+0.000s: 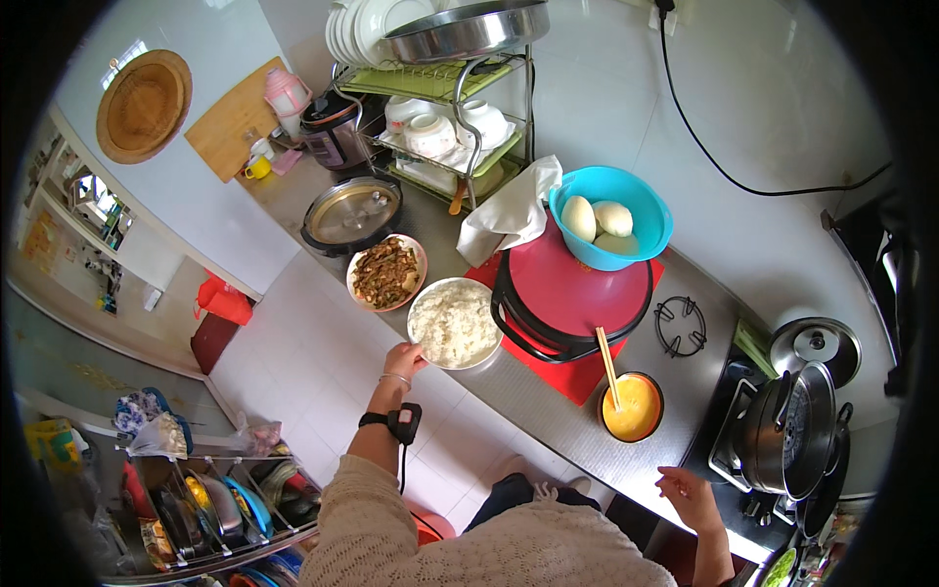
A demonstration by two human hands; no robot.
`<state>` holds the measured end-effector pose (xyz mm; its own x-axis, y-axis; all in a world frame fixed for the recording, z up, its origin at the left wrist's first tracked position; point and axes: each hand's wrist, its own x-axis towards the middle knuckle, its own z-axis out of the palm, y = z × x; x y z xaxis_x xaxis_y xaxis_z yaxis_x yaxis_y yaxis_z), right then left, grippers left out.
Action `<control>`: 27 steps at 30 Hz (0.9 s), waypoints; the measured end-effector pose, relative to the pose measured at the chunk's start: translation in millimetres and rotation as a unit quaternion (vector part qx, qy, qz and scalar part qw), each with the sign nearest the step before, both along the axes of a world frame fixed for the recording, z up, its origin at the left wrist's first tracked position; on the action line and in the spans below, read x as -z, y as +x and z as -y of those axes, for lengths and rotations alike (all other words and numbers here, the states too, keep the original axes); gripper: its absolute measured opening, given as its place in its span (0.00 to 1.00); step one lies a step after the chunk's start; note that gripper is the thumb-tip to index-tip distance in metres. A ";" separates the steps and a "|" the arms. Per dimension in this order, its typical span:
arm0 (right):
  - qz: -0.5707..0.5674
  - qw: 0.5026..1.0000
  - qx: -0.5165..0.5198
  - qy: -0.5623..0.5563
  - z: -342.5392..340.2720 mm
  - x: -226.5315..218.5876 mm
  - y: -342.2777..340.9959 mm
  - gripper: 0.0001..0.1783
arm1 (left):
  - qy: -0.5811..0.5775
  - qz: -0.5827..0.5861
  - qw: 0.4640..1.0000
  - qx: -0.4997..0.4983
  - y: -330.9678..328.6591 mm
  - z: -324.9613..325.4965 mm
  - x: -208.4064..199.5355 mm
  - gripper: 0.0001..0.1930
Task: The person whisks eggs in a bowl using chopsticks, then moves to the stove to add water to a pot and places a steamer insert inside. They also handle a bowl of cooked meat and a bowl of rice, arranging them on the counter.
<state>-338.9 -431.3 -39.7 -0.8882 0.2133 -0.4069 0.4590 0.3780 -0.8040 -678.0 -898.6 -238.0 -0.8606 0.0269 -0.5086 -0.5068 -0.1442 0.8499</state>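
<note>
At the counter's front edge, my left hand [403,361] has its fingers closed on the near-left rim of a white bowl [414,315] heaped with cooked rice [456,323]. A bowl of browned chopped food [385,273] stands just beyond it. My right hand [691,501] hovers by the front edge on the right, its fingers loosely apart and nothing in them. Nearest to it is a dark-rimmed bowl of yellow beaten egg [633,407], with a pair of chopsticks [607,364] leaning in it.
A red-topped electric griddle [577,293] sits mid-counter, with a blue basin [649,210] of pale dough balls at its back edge. A dish rack [456,88] stands behind. Pots [782,430] sit on the stove at right. A glass lid [353,212] lies at left.
</note>
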 end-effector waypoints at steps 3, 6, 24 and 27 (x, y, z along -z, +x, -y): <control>-0.012 1.000 -0.025 -0.004 5.5 -2.3 -8.6 0.14 | 0.012 -0.012 0.999 -0.027 30.8 11.7 -0.8 0.14; -0.021 0.998 -0.061 -0.017 8.7 0.0 -14.5 0.14 | 0.028 -0.012 0.998 -0.063 62.7 13.2 -29.9 0.13; -0.003 0.913 -0.046 -0.405 -2.9 -47.5 -26.7 0.27 | 0.169 -0.025 0.959 0.227 165.5 -150.2 -196.8 0.18; -0.040 0.913 0.048 -0.403 -31.2 -58.1 8.9 0.22 | 0.183 -0.013 0.935 0.304 158.6 -204.4 -208.1 0.18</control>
<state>-330.0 -400.1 18.4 -0.9149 -0.0491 -0.4007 0.3870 -0.3892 -0.8359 -519.4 -694.3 -30.0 -0.6419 0.6824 -0.3497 -0.5699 -0.1195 0.8129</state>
